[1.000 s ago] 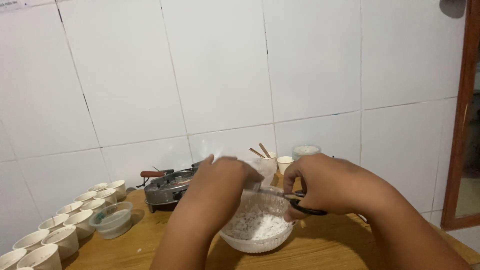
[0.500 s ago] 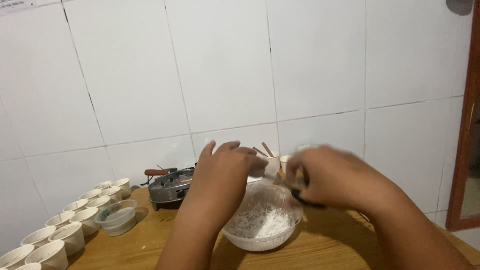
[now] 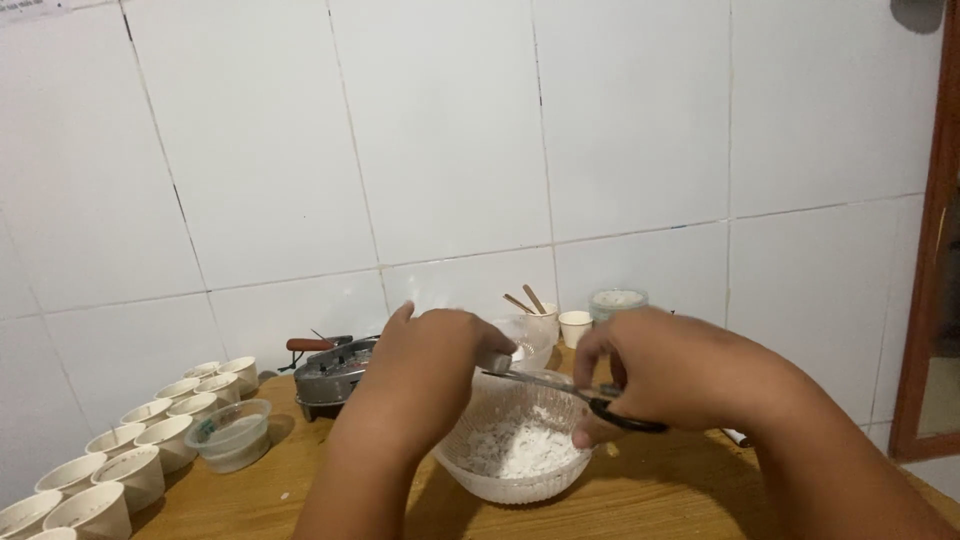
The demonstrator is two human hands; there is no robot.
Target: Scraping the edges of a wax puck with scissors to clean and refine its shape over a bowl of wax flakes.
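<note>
White cups [image 3: 150,440] ranged at left of surface [image 3: 660,490]. Left hand [image 3: 435,355] pinched a small white piece over glass bowl [image 3: 515,445]; right hand [image 3: 665,370] gripped scissors [image 3: 590,395], blades parted. Risk: fingertips nicked, cutting so close.

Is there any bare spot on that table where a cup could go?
Bare wood shows on the table between the small clear tub and the glass bowl, and right of the bowl under the right hand. Paper cups crowd the left edge; small cups fill the back by the wall.
</note>
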